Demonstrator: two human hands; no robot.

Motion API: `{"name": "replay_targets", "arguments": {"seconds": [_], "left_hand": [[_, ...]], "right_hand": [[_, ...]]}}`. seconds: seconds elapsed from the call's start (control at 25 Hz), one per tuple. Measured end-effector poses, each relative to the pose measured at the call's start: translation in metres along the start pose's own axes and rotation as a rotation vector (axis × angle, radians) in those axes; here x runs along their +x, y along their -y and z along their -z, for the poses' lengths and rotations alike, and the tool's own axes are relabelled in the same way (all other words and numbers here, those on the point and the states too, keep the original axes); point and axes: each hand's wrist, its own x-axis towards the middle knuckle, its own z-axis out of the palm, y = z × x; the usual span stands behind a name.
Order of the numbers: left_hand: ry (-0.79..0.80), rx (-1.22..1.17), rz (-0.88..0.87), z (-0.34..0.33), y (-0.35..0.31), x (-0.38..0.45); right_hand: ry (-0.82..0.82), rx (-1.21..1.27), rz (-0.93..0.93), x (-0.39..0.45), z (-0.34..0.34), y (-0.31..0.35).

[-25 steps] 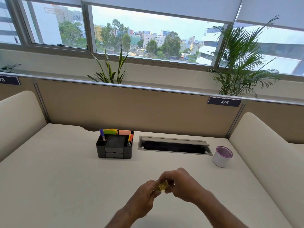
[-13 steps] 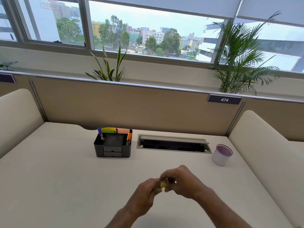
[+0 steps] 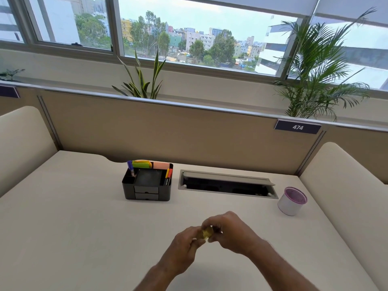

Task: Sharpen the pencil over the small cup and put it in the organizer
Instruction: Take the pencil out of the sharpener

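Observation:
My left hand [image 3: 184,246] and my right hand [image 3: 231,232] meet low over the middle of the desk, fingers closed together on a small yellow sharpener [image 3: 206,233]. I cannot make out the pencil; the fingers hide whatever else they hold. The small white cup [image 3: 290,203] with a purple rim stands well to the right of the hands, near the side cushion. The black organizer [image 3: 147,189] sits beyond the hands to the left, holding markers and coloured sticky notes.
An open cable tray [image 3: 226,182] is set into the desk [image 3: 73,227] between organizer and cup. Padded dividers [image 3: 344,185] flank both sides and a partition panel [image 3: 168,131] closes the back, with plants behind it.
Both hands stay joined on the yellow sharpener at the same spot, with only small finger movement. The camera has tilted slightly.

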Motion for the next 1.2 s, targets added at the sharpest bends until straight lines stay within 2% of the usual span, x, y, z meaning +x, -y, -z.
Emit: {"name": "replay_targets", "arguments": {"seconds": [0.16, 0.32, 0.56, 0.8, 1.04, 1.2], "left_hand": [[-0.027, 0.190, 0.136, 0.026, 0.032, 0.002], [-0.195, 0.531, 0.294, 0.062, 0.074, -0.001], [-0.134, 0.844, 0.430, 0.102, 0.125, -0.011], [-0.025, 0.878, 0.509, 0.116, 0.156, -0.014], [0.020, 0.886, 0.465, 0.116, 0.174, -0.018], [0.014, 0.880, 0.457, 0.117, 0.175, -0.017]], "right_hand": [[-0.027, -0.043, 0.004, 0.036, -0.010, 0.012], [-0.109, -0.048, 0.028, 0.090, -0.014, 0.027], [-0.212, 0.015, 0.079, 0.189, -0.011, 0.059], [-0.137, -0.080, 0.065, 0.270, -0.028, 0.084], [-0.089, -0.104, 0.039, 0.319, -0.057, 0.102], [0.000, -0.117, 0.004, 0.335, -0.083, 0.110]]}}
